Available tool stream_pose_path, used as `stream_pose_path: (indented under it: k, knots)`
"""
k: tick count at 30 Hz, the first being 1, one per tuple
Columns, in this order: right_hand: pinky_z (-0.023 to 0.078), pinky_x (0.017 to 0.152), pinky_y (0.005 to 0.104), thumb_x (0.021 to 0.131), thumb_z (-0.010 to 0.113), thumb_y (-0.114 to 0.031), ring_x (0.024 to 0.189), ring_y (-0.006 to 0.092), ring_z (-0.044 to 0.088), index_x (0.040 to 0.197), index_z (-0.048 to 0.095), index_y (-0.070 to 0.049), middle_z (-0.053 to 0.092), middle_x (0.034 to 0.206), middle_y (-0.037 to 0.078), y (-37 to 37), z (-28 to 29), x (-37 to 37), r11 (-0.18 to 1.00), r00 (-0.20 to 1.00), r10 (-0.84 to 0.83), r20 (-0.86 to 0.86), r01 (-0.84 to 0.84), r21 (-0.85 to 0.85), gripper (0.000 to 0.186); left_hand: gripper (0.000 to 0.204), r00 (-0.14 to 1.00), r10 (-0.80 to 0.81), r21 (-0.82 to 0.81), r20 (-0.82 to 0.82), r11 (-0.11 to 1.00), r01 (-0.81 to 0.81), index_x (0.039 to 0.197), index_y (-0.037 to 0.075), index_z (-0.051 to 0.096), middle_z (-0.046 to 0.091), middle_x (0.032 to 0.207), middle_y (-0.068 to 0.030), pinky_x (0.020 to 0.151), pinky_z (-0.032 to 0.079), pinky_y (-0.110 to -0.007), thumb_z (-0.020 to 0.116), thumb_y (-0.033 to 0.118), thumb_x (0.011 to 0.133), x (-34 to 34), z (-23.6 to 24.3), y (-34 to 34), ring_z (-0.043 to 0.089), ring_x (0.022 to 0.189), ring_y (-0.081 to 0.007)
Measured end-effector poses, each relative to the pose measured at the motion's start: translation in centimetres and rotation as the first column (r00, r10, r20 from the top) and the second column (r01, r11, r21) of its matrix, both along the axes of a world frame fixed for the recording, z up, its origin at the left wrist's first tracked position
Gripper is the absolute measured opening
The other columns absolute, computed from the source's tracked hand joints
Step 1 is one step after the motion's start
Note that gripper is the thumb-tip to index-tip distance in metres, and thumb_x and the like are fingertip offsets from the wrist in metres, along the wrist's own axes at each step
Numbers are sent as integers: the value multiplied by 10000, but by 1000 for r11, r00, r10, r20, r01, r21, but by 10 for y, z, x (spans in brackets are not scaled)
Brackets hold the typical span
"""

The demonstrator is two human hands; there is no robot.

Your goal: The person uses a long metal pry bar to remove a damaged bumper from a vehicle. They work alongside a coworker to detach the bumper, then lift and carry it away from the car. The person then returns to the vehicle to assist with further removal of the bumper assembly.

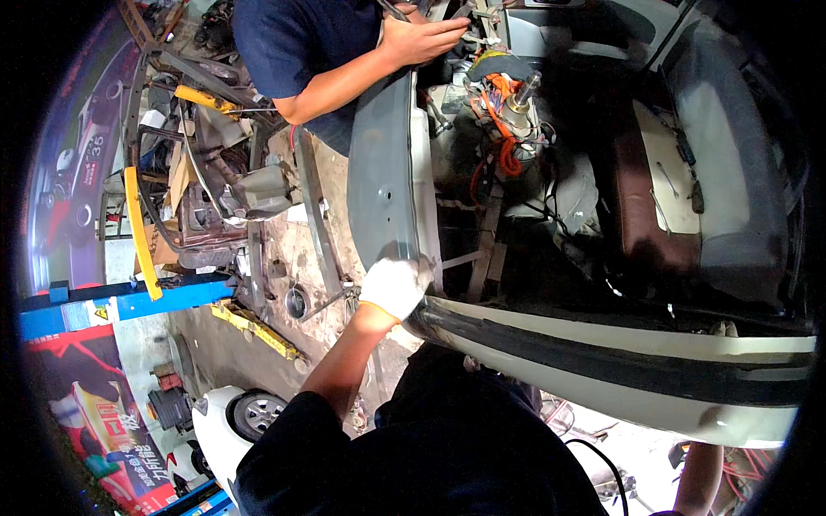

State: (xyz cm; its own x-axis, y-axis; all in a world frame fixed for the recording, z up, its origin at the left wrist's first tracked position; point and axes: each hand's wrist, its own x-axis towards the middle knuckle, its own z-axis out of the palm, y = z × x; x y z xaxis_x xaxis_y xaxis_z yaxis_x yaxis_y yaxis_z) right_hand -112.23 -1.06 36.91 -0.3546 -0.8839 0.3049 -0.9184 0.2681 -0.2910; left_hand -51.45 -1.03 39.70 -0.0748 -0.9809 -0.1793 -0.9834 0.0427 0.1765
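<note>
My left hand point(397, 288), in a white glove, is closed around the corner where a grey body panel point(379, 185) meets the curved car frame point(516, 340). Its fingertips are partly turned out of sight at the panel's edge. The frame is pale, with a black strip along it, and sweeps across to the right. My right forearm point(699, 477) rises from the lower right and passes behind this frame. The frame hides most or all of my right hand; a small pale shape shows at the frame's upper edge, too unclear to name.
Another person's hand point(426, 40) is over the panel's far end. Orange cables point(499, 129) and a metal shaft point(527, 90) lie inside the car, left of a seat point(731, 163). A blue lift arm point(172, 301), metal bars and a white car point(219, 439) are at left.
</note>
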Motion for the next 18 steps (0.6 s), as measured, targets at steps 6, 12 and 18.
stream_pose_path:
  k: [6, 12, 18]
  knots:
    - [482, 807, 365, 887, 594, -303, 885, 324, 620, 1095, 619, 23, 645, 999, 206, -9, 2, 0, 1000, 1000, 13, -3, -13, -12, 387, 236, 999, 45, 1, 3, 999, -45, 826, 95, 669, 635, 692, -172, 612, 516, -443, 545, 295, 846, -4, 5, -2, 632, 654, -356]
    - [481, 813, 367, 887, 592, -307, 894, 326, 620, 1100, 618, 19, 644, 1006, 206, -20, 9, 2, 999, 1000, 17, -12, -18, -46, 391, 216, 999, 31, 54, 16, 998, -32, 866, 111, 672, 640, 710, -155, 609, 516, -437, 540, 281, 852, -6, 12, -5, 629, 650, -350]
    - [480, 819, 368, 887, 590, -312, 902, 329, 620, 1105, 618, 15, 644, 1012, 206, -22, 13, 0, 999, 1000, 5, -13, -5, -40, 394, 217, 999, 31, 8, -14, 1000, -31, 860, 106, 668, 639, 707, -156, 603, 515, -442, 531, 274, 858, -4, 7, -2, 631, 643, -351]
